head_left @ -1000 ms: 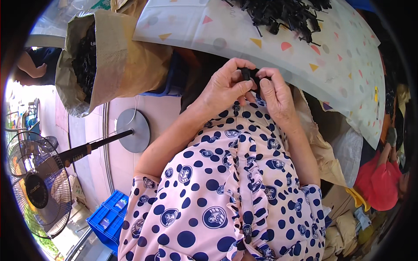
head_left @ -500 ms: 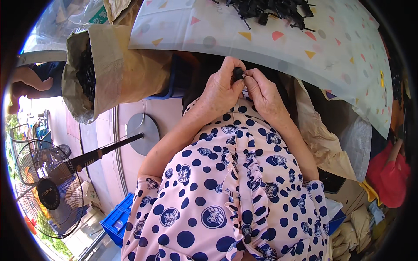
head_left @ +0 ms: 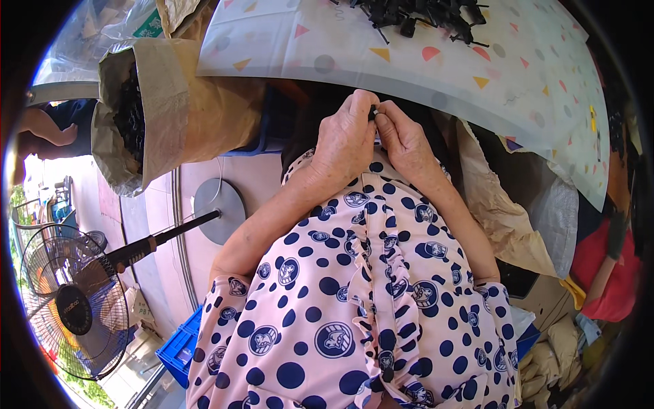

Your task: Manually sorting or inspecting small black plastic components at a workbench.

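Both hands have stayed pressed together over the lap since half a second ago, while the view has tipped slightly so the far surface sits a little lower in the picture. Nearest, a pink garment with dark blue dots [head_left: 347, 307] fills the lower middle, with both forearms reaching away from it. Beyond it, the left hand [head_left: 344, 140] and the right hand [head_left: 403, 140] meet fingertip to fingertip just in front of the surface edge. Between the fingertips sits a small dark part [head_left: 372, 113], mostly hidden; each hand's grip is closed on it, thumbs and forefingers pinched tight.

To the left on the floor lies a round grey base [head_left: 219, 210] with a dark pole running from it toward a standing fan [head_left: 71, 307] at the near left. A blue crate [head_left: 178, 347] sits near the fan, beside the garment. Farther left, an open brown paper sack [head_left: 174, 112] holds more dark pieces, and another person's arm [head_left: 41, 133] shows past it.

To the right, crumpled brown paper [head_left: 507, 218] lies beside the right forearm.

Farthest away, the surface [head_left: 518, 88] wears a pale cloth with coloured triangles and dots, and a heap of black parts [head_left: 415, 15] lies at its far edge
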`<state>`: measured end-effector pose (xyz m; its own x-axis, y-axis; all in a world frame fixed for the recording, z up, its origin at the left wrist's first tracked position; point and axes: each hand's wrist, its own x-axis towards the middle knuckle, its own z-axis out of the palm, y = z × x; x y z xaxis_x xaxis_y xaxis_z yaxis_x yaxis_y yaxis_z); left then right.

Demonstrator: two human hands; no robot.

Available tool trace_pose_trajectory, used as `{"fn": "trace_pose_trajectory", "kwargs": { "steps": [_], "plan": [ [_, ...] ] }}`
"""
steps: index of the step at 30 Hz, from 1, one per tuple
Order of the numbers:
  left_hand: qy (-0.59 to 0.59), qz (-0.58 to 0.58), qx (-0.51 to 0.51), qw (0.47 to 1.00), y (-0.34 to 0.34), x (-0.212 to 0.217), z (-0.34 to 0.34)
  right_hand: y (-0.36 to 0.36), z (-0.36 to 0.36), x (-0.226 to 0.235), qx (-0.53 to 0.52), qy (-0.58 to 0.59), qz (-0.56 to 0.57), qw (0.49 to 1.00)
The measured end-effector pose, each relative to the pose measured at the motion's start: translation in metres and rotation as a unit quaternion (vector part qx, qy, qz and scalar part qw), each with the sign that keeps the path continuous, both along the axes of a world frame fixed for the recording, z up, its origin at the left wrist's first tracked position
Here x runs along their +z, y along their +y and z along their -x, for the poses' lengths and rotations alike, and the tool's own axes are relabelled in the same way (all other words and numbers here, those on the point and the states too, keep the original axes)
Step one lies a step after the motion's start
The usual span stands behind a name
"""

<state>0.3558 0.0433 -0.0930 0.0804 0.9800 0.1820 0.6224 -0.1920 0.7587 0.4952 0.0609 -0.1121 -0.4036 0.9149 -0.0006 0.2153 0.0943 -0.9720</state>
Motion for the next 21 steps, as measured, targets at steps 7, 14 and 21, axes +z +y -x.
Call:
{"fn": "trace_pose_trajectory", "kwargs": {
  "steps": [7, 14, 21],
  "plan": [
    [-0.221, 0.066, 0.009, 0.973, 0.006, -0.008, 0.006, 0.004, -0.005, 0.003, -0.009, 0.06, 0.036, 0.998],
    [-0.719, 0.287, 0.004, 0.633, 0.01, 0.005, 0.022, 0.009, -0.011, 0.004, -0.011, 0.169, 0.172, 0.97],
    [-0.665, 0.338, -0.065, 0.662, 0.006, -0.004, 0.019, 0.013, -0.017, -0.003, -0.044, 0.282, 0.199, 0.938]
  ]
}}
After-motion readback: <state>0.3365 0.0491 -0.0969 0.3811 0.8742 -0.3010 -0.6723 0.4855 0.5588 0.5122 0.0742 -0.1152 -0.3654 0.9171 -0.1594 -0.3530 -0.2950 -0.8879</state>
